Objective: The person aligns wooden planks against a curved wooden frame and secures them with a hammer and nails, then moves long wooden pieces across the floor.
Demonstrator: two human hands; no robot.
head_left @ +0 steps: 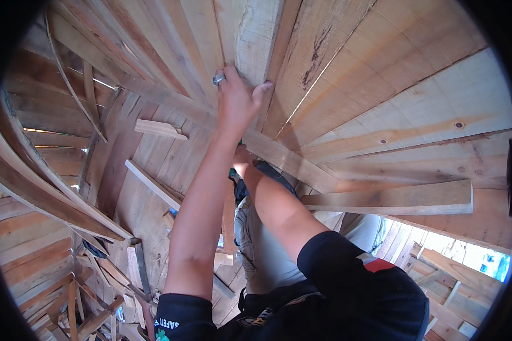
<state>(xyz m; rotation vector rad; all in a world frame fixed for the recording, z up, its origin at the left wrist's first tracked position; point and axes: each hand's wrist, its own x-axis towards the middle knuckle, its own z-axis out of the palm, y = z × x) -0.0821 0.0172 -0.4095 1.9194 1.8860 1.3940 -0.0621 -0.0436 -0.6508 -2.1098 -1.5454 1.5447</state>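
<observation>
My left hand (pixel 236 98) reaches up to a pale upright timber (pixel 258 42) set against the plank wall. Its fingers are curled at one edge and the thumb lies at the other, gripping the lower part of the timber. A ring shows on one finger. Lower down, my right hand (pixel 243 159) is closed, partly covered by my left forearm. Bits of green and black show around it, but the object it holds is too hidden to name. A horizontal wooden rail (pixel 290 159) runs just behind both hands.
A squared beam (pixel 392 198) juts out at the right. Curved wooden strips (pixel 51 190) bend along the left. A short board (pixel 158 128) and a narrow batten (pixel 152 184) lie on the planks, with scrap wood (pixel 105 284) piled at lower left. An opening (pixel 472 258) shows at lower right.
</observation>
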